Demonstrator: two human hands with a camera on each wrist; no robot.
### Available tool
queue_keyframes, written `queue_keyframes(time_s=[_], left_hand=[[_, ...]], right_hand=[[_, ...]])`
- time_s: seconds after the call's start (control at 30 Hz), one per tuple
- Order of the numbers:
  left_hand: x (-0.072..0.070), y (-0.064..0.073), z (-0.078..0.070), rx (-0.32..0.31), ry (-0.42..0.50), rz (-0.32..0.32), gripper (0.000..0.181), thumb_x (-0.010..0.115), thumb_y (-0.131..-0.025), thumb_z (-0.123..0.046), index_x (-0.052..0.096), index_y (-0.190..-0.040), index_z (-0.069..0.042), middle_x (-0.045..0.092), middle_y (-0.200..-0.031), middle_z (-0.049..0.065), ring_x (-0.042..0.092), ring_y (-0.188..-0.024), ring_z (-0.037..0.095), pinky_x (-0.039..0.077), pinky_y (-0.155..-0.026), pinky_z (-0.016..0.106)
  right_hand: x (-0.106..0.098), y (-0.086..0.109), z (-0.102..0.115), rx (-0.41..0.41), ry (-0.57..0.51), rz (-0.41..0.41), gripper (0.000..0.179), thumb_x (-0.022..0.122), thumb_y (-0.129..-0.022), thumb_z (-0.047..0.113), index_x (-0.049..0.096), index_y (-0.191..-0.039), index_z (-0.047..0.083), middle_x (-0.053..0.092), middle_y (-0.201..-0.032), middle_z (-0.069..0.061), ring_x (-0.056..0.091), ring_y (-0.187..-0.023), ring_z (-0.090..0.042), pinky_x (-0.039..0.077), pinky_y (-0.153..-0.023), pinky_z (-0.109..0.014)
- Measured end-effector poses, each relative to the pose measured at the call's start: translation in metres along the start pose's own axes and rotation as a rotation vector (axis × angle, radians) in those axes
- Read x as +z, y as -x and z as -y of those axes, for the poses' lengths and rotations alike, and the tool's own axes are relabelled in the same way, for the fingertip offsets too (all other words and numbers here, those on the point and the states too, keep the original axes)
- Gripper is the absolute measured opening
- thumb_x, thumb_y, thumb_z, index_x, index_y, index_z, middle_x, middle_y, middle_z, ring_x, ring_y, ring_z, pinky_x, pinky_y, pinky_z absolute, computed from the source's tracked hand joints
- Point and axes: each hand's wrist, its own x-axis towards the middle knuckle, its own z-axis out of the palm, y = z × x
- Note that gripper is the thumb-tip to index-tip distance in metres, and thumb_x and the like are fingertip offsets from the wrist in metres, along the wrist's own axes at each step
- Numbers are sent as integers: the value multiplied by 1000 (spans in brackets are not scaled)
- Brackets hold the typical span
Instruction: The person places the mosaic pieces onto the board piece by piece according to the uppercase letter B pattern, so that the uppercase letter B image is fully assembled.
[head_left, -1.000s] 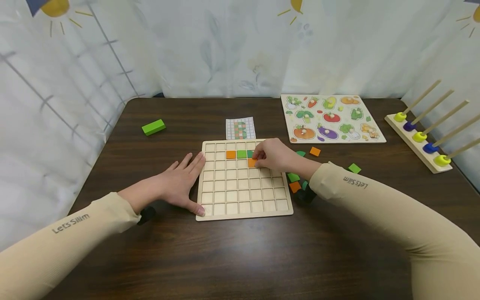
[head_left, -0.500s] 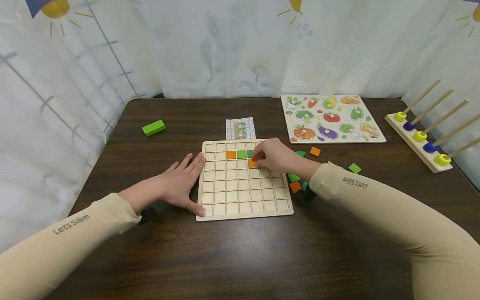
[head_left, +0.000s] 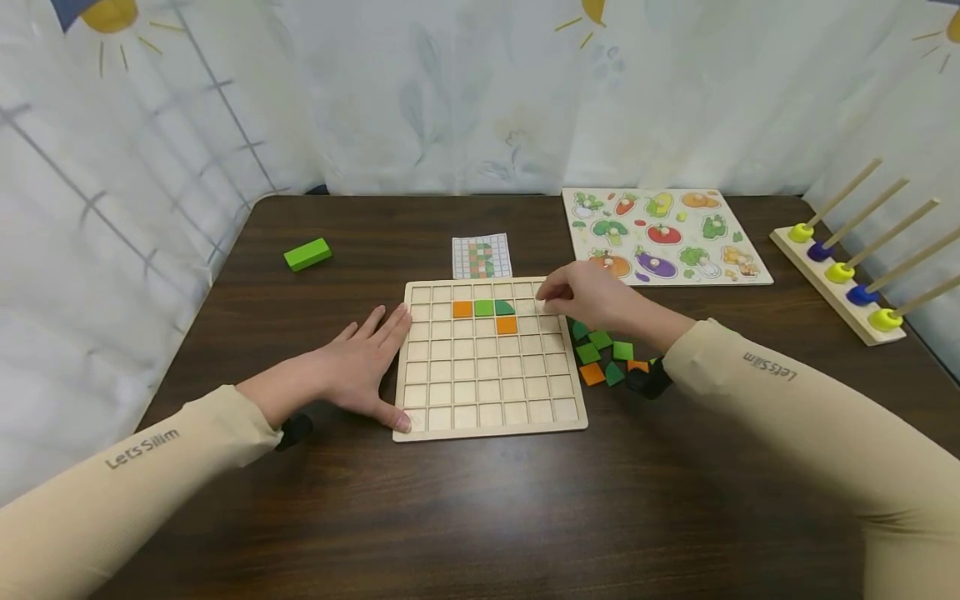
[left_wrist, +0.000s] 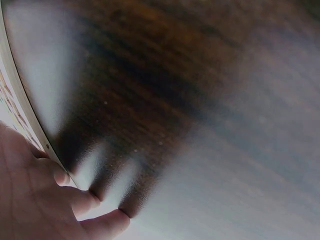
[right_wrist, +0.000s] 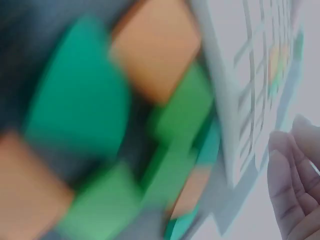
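A pale wooden grid board [head_left: 487,390] lies on the table. In its second row sit an orange square tile [head_left: 462,309], a light green square tile [head_left: 483,308] and a dark green tile with one rounded corner [head_left: 504,307]. Below that last one is another orange tile [head_left: 507,325]. My left hand [head_left: 356,371], fingers spread, rests on the board's left edge, its thumb near the front corner. Over the board's upper right part is my right hand [head_left: 588,296], fingers loosely bent. Its fingertips [right_wrist: 278,142] show nothing between them in the right wrist view.
Several loose green and orange tiles [head_left: 600,340] lie right of the board. A printed pattern card [head_left: 482,257] touches its far side. Farther back are a vegetable puzzle [head_left: 663,237], a peg stand with coloured rings [head_left: 836,275] and a green block [head_left: 307,255].
My right hand has let go of the lower orange tile and moved right and slightly away, uncovering it and the dark green tile. The left hand has stayed still.
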Motion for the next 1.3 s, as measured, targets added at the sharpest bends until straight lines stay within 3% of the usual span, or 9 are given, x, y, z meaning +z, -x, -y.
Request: queue_keyframes(time_s=[0.17, 0.33, 0.73, 1.0, 1.3], left_hand=[[-2, -1, -1, 7, -4, -3, 145, 75, -70, -79, 0, -162, 4, -5, -171, 25, 1, -156, 53, 17, -117, 75], [-1, -1, 0, 10, 1, -5, 145, 75, -70, -79, 0, -162, 4, -5, -171, 25, 2, -155, 54, 16, -117, 75], [2, -2, 2, 2, 4, 0, 146, 75, -70, -80, 0, -162, 4, -6, -171, 24, 0, -156, 54, 15, -117, 75], [1, -1, 0, 6, 10, -5, 146, 75, -70, -79, -1, -162, 4, -6, -171, 24, 0, -156, 53, 16, -117, 75], [1, -1, 0, 14, 6, -12, 146, 76, -70, -78, 0, -162, 4, -5, -171, 25, 2, -155, 54, 17, -116, 76]], right_hand=[[-20, 19, -34, 26, 17, -38, 22, 68, -99, 12, 75, -118, 4, 76, -110, -12, 69, -90, -22, 56, -78, -37], [-20, 30, -52, 18, 40, -20, 18, 69, -98, 9, 76, -114, 4, 76, -111, -13, 69, -89, -23, 56, -77, -37], [-15, 27, -60, -17, 197, 33, 31, 72, -93, 0, 72, -123, -2, 70, -123, -23, 66, -111, -36, 56, -92, -50], [-10, 23, -63, -57, 250, 19, 27, 73, -92, -2, 74, -119, -1, 70, -117, -20, 64, -109, -34, 56, -93, -49], [-10, 27, -62, -22, 234, -3, 18, 76, -91, 3, 70, -108, 1, 72, -107, -14, 65, -94, -27, 55, -90, -47]])
